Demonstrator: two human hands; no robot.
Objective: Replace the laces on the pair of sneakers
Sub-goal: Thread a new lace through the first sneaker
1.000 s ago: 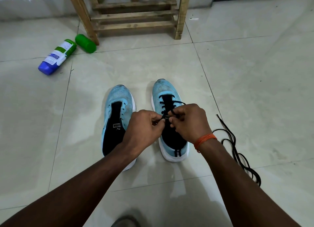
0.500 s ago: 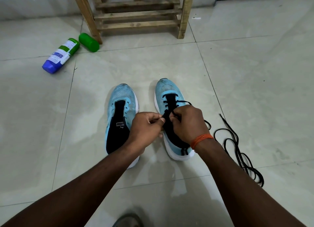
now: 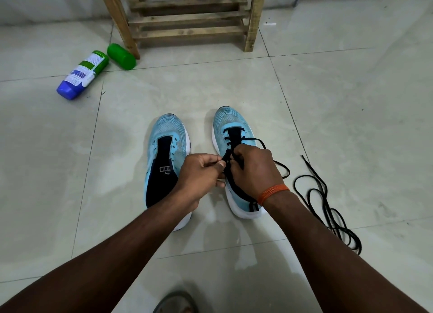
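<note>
Two light blue sneakers stand side by side on the tiled floor. The left sneaker has bare eyelets and no lace. The right sneaker carries a black lace through its front eyelets, with a loop trailing off to the right. My left hand pinches one end of that lace over the tongue. My right hand, with an orange thread on the wrist, grips the lace just beside it and hides the middle eyelets. A second black lace lies loose on the floor to the right.
A wooden stool frame stands at the back. A white and green bottle with a blue cap lies at the back left, next to a green cylinder. Part of a sandal shows at the bottom edge.
Both hands have stayed together over the right sneaker's tongue, working the lace. A loop of the lace now hangs out to the right of the sneaker.
</note>
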